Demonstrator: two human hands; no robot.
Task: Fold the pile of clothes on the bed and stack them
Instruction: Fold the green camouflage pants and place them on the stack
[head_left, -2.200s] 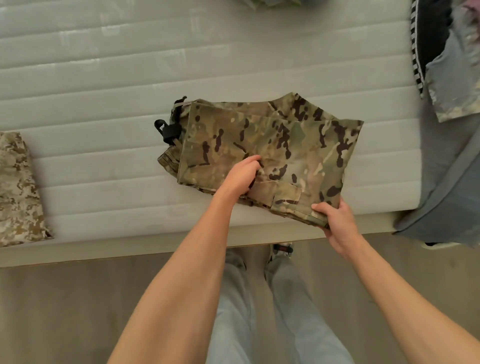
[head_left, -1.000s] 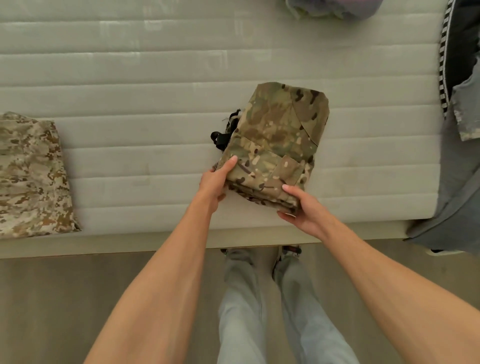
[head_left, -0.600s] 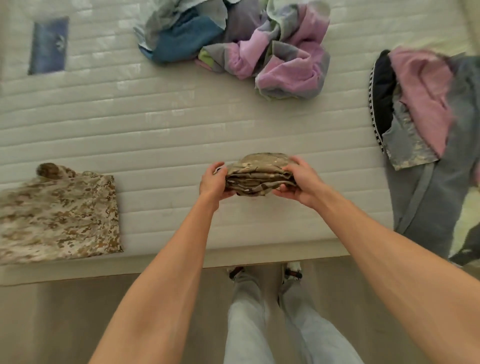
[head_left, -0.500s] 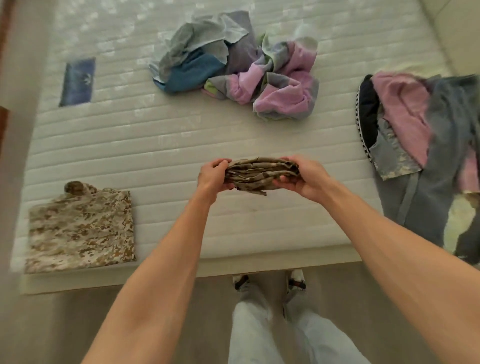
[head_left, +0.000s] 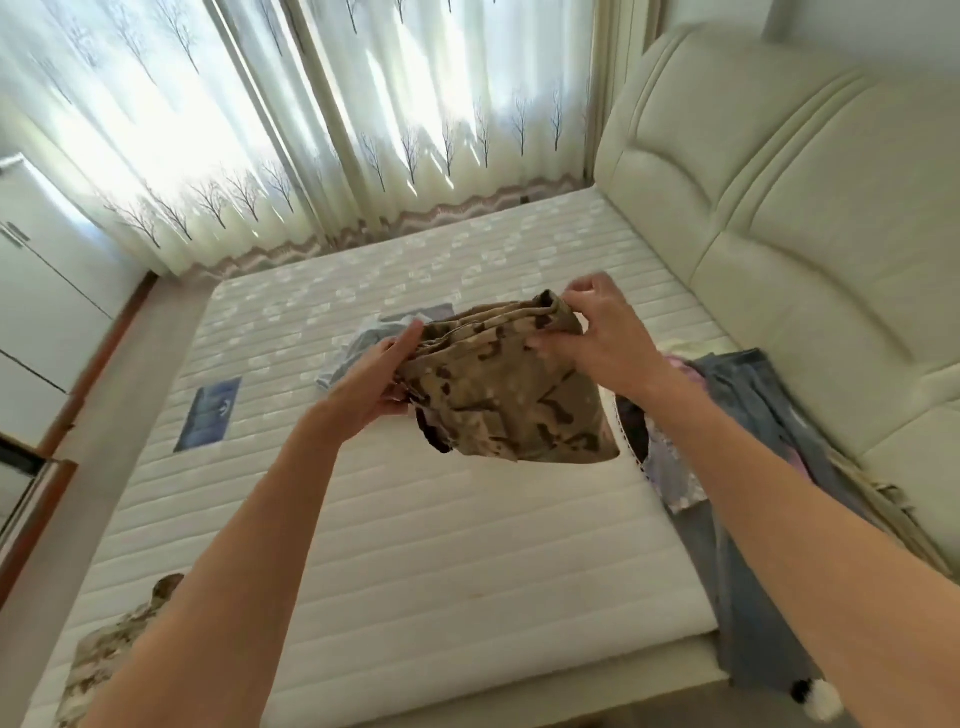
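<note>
At far left: white cabinet (head_left: 36, 291) beside the bed, its doors closed.
Bottom left corner: folded tan camo garment (head_left: 111, 654) lying on the mattress (head_left: 415, 545), partly hidden by the left forearm.
Mattress, left part: blue label (head_left: 209, 414) sewn flat on the white quilted surface.
Left hand (head_left: 371, 384): raised above the bed, fingers (head_left: 402, 340) straight and pressed flat against the left edge of the bundle, thumb underneath.
Camo bundle (head_left: 498, 395): folded garment held in the air between both hands, well above the mattress, near side hanging lower.
Behind the bundle: pale blue and grey loose clothes (head_left: 363, 343) on the mattress, mostly hidden.
Right hand (head_left: 597, 338): fingers curled, pinching the bundle's upper right corner.
Right edge of bed: heap of unfolded clothes (head_left: 737, 447), grey, pink and dark, trailing over the mattress corner.
Far right: cream padded headboard (head_left: 779, 208).
Back: sheer curtains (head_left: 311, 130) with a tree print, brightly lit.
</note>
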